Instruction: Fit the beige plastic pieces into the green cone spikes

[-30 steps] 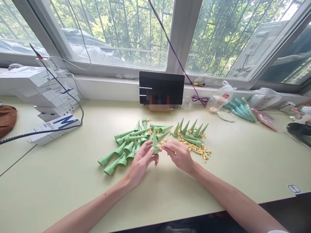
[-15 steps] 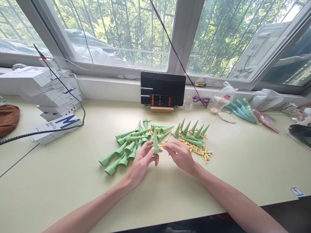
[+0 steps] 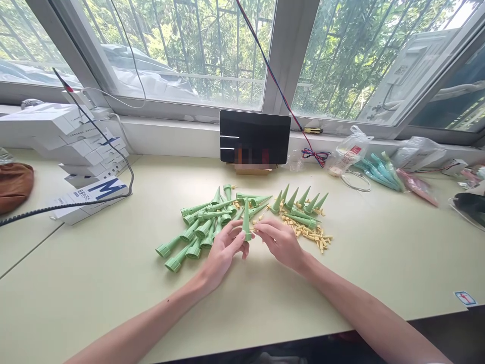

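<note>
My left hand [image 3: 227,247] grips a green plastic spike [image 3: 246,220] by its wide base, its point upward. Close against the right side of that base, my right hand [image 3: 279,241] pinches a small yellow plastic piece [image 3: 256,230], mostly covered by the fingertips. To the left lies a heap of green spikes [image 3: 204,230], many with their open ends toward me. Several more spikes [image 3: 299,199] stand upright at the right, with yellow pieces at their bases. In front of them spreads a pile of loose yellow pieces [image 3: 316,237].
A dark tablet [image 3: 254,136] leans on a stand at the back. White boxes [image 3: 91,151] are stacked at the left, with a black cable [image 3: 113,199] across them. Plastic bags [image 3: 348,151] and teal packets [image 3: 379,174] lie at the back right. The table's front edge runs below my forearms.
The held spike has shifted slightly right, so its base now meets the yellow piece in my right hand; a small gap showed before. The whole view has drifted a little.
</note>
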Tool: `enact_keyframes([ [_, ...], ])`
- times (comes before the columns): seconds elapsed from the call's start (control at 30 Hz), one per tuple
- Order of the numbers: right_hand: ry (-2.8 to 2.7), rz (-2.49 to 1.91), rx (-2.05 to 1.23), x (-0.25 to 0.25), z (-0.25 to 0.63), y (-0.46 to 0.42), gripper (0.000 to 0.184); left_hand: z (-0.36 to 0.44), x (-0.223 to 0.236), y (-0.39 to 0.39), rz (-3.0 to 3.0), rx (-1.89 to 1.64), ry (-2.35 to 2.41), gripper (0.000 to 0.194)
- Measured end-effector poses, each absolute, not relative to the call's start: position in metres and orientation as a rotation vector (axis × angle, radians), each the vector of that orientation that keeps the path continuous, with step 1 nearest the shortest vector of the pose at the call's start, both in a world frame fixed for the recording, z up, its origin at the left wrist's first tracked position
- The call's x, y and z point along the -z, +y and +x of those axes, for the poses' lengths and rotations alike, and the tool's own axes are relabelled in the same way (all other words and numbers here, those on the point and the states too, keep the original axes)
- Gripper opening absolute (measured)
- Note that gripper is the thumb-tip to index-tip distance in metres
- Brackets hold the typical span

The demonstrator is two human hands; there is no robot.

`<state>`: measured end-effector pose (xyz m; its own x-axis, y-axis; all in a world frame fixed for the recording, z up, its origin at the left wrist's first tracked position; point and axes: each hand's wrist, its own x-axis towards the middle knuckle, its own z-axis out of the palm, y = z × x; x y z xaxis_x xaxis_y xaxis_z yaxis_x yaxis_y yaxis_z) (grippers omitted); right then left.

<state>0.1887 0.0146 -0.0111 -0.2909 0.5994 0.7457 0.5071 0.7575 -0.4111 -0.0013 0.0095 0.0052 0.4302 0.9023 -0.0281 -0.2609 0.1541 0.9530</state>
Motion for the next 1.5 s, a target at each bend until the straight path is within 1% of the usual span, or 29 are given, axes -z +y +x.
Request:
enact_keyframes([
  [0.33, -1.967, -0.827, -0.121, 0.0134, 0.1896, 0.0154, 0.016, -0.0017, -0.0048, 0.0094, 1.158, -0.935, 0.727, 0.034],
  [0.6, -1.948, -0.891, -0.182, 0.0127, 0.1902, 0.0131, 0.017, -0.002, -0.0073, 0.009, 1.19, -0.917, 0.749, 0.035],
  [0.83, -1.937, -0.895, -0.165, 0.0134, 0.1906, 0.0147, 0.016, -0.0022, -0.0072, 0.0095, 1.193, -0.901, 0.749, 0.04],
  [1.5, -1.957, -0.952, -0.269, 0.0128, 0.1932, 0.0136, 0.018, -0.0014, -0.0126, 0.0092, 1.272, -0.871, 0.76, 0.036],
])
